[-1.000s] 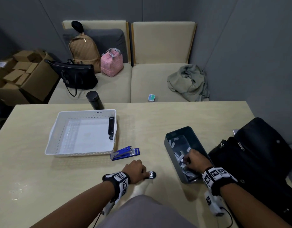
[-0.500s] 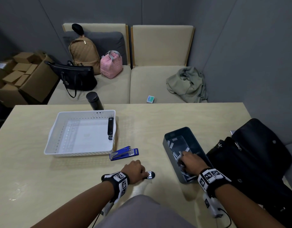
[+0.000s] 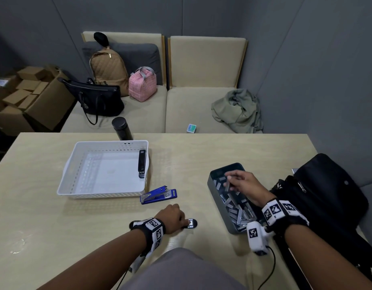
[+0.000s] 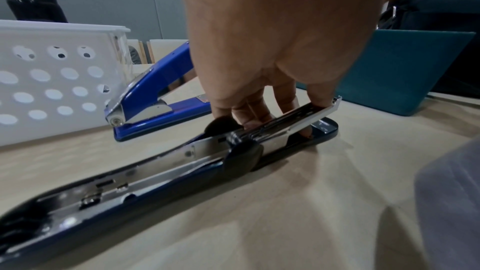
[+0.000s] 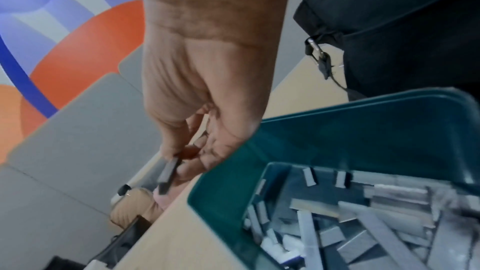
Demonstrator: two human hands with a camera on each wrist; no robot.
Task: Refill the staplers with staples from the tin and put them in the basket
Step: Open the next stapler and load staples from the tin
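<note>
Right hand (image 3: 242, 186) raised over the far end of the teal tin (image 3: 219, 203), back of hand up, thumb and fingers pinching one staple strip (image 5: 168, 176); strip is a thin grey metal bar, hanging clear of the loose strips in the tin. Tin is a rectangular metal box with rounded corners, open top, full of grey strips lying crisscross

Left hand (image 3: 173, 218) near the table edge, knuckles up, fingers curled down onto the open dark stapler (image 4: 161, 163). Wrist view: fingertips (image 4: 320, 98) hold the front end of the shiny steel magazine rail, one finger tucked between rail and base. Stapler is opened out flat along the table, glossy dark top arm lying back towards the wrist with its metal channel facing up, base with small silver anvil plate poking out past the fingers

Blue stapler (image 3: 158, 195) sits on the table between the left hand and the basket, just beside the basket's near right corner, glossy blue with chrome hinge parts, top arm tilted up

White basket (image 3: 76, 174) is a shallow rectangular plastic tray, walls perforated with round holes. One black stapler (image 3: 141, 163) lies inside against the right wall, closed, lengthwise

Table (image 3: 202, 155) is pale wood laminate, smooth. Black leather bag (image 3: 327, 195) on the right edge just beside the tin. Black cylindrical flask (image 3: 122, 128) stands behind the basket
</note>
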